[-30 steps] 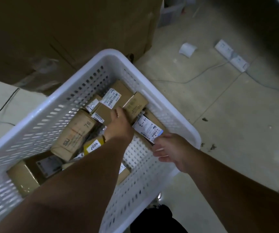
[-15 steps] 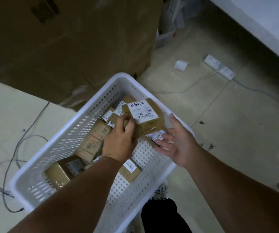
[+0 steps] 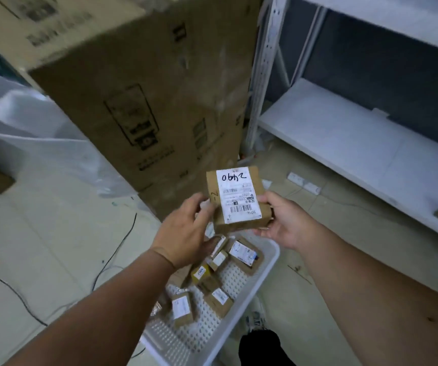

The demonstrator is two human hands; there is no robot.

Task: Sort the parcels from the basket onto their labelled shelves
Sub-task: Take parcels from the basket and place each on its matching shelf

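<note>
1. Parcels (image 3: 213,289) remain in the white basket (image 3: 266,262) on the floor below the arms, several small brown boxes with white labels, so sorting is, by my reading, far from finished.
2. Above the basket, the left hand (image 3: 183,231) pinches one edge of a labelled parcel (image 3: 239,199) while the right hand (image 3: 281,220) cups the opposite edge; both are grasping it, label face up, handwritten number upside down to the wearer.
3. Judged step: reading the label before choosing a shelf.
4. Behind stands a large cardboard box (image 3: 143,83); to the right, white shelves (image 3: 344,133), with a power strip (image 3: 303,183) on the floor between.
5. Next move likely calls for turning the parcel to read it, then finding the matching shelf tag; no tags are legible.
</note>
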